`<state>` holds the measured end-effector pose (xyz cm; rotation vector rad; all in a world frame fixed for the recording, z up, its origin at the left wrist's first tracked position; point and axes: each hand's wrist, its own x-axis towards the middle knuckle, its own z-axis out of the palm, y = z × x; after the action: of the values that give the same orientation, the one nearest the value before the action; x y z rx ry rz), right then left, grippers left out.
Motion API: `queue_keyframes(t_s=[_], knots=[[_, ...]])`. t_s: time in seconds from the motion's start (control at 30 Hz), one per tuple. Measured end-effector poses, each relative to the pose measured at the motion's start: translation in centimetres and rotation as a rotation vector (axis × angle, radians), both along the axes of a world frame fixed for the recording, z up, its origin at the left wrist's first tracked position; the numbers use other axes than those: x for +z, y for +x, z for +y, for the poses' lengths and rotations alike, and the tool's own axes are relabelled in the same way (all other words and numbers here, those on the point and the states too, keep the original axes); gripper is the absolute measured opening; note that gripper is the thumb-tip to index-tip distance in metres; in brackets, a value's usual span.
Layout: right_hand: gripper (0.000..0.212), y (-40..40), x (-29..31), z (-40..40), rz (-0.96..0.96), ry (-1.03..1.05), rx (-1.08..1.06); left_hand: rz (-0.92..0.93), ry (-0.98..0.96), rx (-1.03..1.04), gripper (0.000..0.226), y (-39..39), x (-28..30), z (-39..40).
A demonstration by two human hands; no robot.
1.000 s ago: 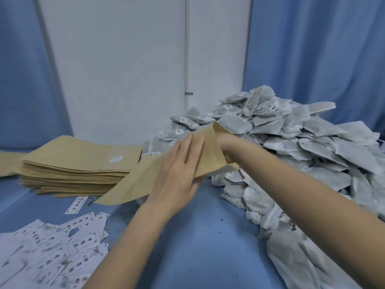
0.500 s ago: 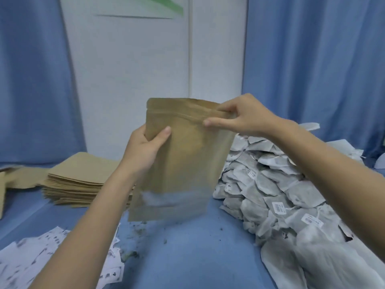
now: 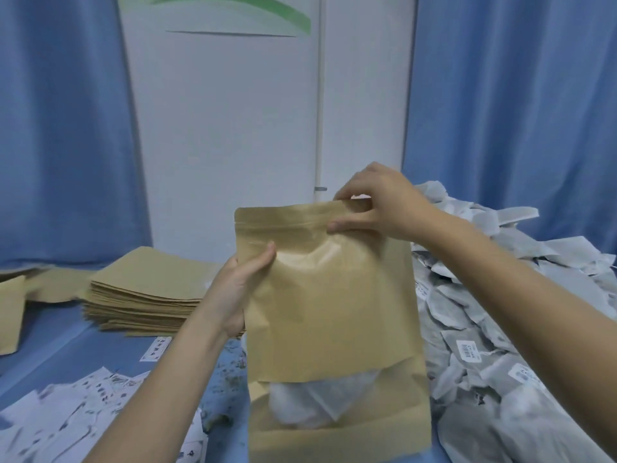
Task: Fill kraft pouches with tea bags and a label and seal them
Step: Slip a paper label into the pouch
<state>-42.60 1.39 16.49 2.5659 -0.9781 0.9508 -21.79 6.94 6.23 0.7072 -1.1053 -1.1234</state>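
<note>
A kraft pouch (image 3: pixel 334 305) stands upright in front of me, its base on the blue table. White tea bags show through its clear window (image 3: pixel 320 402) near the bottom. My left hand (image 3: pixel 240 289) grips the pouch's left edge, thumb on the front. At the top right corner my right hand (image 3: pixel 377 202) pinches the pouch's rim. A big heap of grey-white tea bags (image 3: pixel 500 329) lies to the right. Small printed labels (image 3: pixel 66 419) are scattered at the lower left.
A stack of flat kraft pouches (image 3: pixel 147 292) lies on the table at the left, with more kraft pouches (image 3: pixel 10 312) at the far left edge. Blue curtains and a white wall stand behind. Tea crumbs dot the blue table (image 3: pixel 220 389).
The pouch went from lying tilted by the heap to upright, then came down onto the table. My right hand came out of its mouth and took the top right rim.
</note>
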Motion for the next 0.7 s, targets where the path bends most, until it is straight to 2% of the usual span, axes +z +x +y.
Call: queue_keyframes(t_s=[0.1,0.17,0.27,0.37,0.47,0.57,0.63,0.7], knots=[[0.021,0.6,-0.2,-0.1,-0.014,0.255,0.035,-0.043,0.041,-0.006,0.032,0.6,-0.3,0.1],[0.017,0.8,-0.2,-0.2,0.057,0.315,0.031,-0.053,0.03,0.101,0.031,1.1,0.1,0.1],[0.018,1.5,0.0,0.0,0.075,0.393,0.06,-0.11,-0.047,0.371,0.026,1.6,0.8,-0.3],[0.025,2.9,0.3,0.4,0.074,0.473,0.107,-0.106,-0.088,0.439,0.021,0.9,1.0,-0.5],[0.012,4.1,0.6,0.5,0.048,0.466,0.094,-0.037,-0.097,0.428,0.022,0.5,1.0,-0.4],[0.009,4.8,0.5,0.4,0.036,0.437,0.05,-0.008,-0.146,0.425,0.042,0.5,0.9,-0.1],[0.01,5.2,0.3,0.4,0.065,0.373,0.023,-0.044,-0.197,0.508,0.045,0.4,0.8,0.0],[0.012,5.6,0.0,0.5,0.08,0.362,0.018,-0.054,-0.207,0.6,0.039,0.1,0.6,-0.2]])
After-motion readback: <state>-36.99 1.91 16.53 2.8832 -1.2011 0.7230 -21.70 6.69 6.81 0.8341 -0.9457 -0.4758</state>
